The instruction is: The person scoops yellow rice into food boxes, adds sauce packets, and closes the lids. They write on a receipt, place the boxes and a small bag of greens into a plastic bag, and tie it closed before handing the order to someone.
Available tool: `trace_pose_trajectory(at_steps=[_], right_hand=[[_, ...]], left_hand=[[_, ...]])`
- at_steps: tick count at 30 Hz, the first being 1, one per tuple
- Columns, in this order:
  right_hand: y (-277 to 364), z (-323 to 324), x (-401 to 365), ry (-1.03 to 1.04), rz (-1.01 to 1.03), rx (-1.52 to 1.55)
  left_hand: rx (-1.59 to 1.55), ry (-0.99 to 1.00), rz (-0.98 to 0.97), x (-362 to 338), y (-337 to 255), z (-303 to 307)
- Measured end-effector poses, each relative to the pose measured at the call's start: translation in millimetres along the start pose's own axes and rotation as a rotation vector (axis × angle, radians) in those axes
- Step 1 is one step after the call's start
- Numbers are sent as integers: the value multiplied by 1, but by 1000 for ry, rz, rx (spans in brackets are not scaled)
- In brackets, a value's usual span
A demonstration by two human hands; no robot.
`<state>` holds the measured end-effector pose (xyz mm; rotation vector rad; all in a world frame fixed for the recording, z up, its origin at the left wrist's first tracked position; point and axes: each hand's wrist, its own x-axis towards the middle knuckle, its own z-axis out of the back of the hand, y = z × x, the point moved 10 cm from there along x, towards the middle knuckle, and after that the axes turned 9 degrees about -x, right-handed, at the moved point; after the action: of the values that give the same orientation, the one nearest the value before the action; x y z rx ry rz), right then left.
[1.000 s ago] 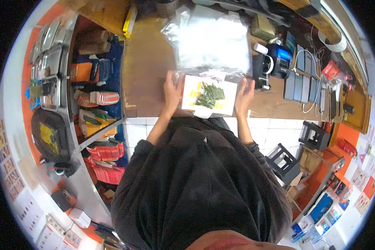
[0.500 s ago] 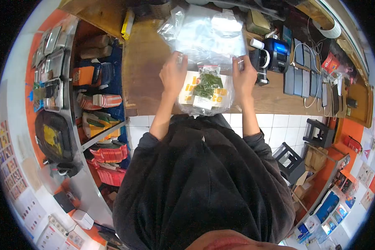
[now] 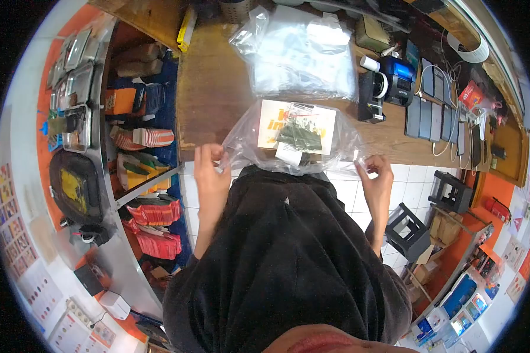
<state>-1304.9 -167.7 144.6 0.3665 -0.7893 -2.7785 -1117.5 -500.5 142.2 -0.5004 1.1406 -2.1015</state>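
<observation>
A clear plastic bag (image 3: 241,138) lies at the table's front edge, its near side spread wide. Inside it is a white box with yellow lettering (image 3: 269,125), topped by a small packet of green leaves (image 3: 302,136) and a white label. My left hand (image 3: 211,173) pinches the bag's near left corner, its fingers closed on the plastic. At the near right corner, my right hand (image 3: 376,175) grips the bag between thumb and fingers. Beyond the box, a stack of clear plastic bags (image 3: 303,59) lies flat.
A black label printer (image 3: 398,79) and a tape dispenser (image 3: 371,97) stand right of the stack. Several phones (image 3: 421,117) with white cables lie farther right. Shelves with red packets (image 3: 153,212) are at the left. A black stool (image 3: 407,232) stands below the table.
Both hands have moved toward my body and apart, from the bag's far side to its near corners. The bag's near side is now pulled wide, and the leaf packet lies tilted.
</observation>
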Motion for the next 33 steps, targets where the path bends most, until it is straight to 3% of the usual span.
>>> trace_pose_trajectory(at_steps=[1, 3, 4, 5, 6, 7, 8, 9, 10, 11, 13, 15, 17, 18, 20, 21, 22, 25, 26, 27, 29, 31, 33], right_hand=[[6, 2, -1, -1, 0, -1], [35, -16, -7, 157, 90, 512], [40, -27, -2, 220, 49, 656], [43, -36, 7, 221, 46, 655], [56, -58, 14, 367, 141, 611], [68, -79, 9, 512, 238, 565], [70, -88, 3, 511, 241, 564], [73, -111, -10, 643, 218, 537], [74, -133, -24, 778, 188, 509], [73, -143, -28, 780, 182, 510], [85, -144, -23, 499, 515, 42], [66, -176, -23, 589, 465, -105], [63, -185, -32, 706, 461, -155], [73, -160, -37, 720, 524, -152], [83, -93, -27, 640, 460, 173], [58, -72, -13, 634, 191, 269], [50, -41, 4, 493, 116, 207], [85, 11, 33, 307, 235, 697], [102, 29, 33, 229, 269, 792], [112, 34, 32, 227, 273, 791], [123, 62, 32, -2, 348, 855], [112, 65, 36, -26, 325, 868], [103, 66, 40, -63, 299, 965]], left_hand=[[-19, 100, 43, 0, -5, 1], [-40, 197, 83, 2, -15, -2], [-107, 364, 11, 2, -30, -24], [-175, 533, -59, -3, -42, -43], [-161, 658, -136, -8, -35, -65], [-162, 657, -136, -13, -32, -70], [-155, 861, -94, -29, -28, -90], [-146, 1063, -57, -44, -26, -106], [-115, 1104, -46, -52, -24, -108], [-117, 1108, -42, -53, -22, -107], [-254, 1148, -30, -48, -30, -105], [-328, 1166, 60, -39, -43, -97], [-844, 1069, 122, -17, -78, -73], [-885, 1039, 67, -9, -83, -60], [-924, 949, 60, -4, -79, -48], [-961, 866, 55, 2, -76, -43], [-865, 852, -5, 4, -76, -43], [-865, 749, 36, 27, -69, -45], [-979, 605, 44, 38, -90, -35], [-980, 604, 39, 39, -101, -38], [-929, 596, -89, 44, -124, -35], [-951, 621, -116, 45, -136, -24], [-1040, 651, 51, 43, -128, -21]])
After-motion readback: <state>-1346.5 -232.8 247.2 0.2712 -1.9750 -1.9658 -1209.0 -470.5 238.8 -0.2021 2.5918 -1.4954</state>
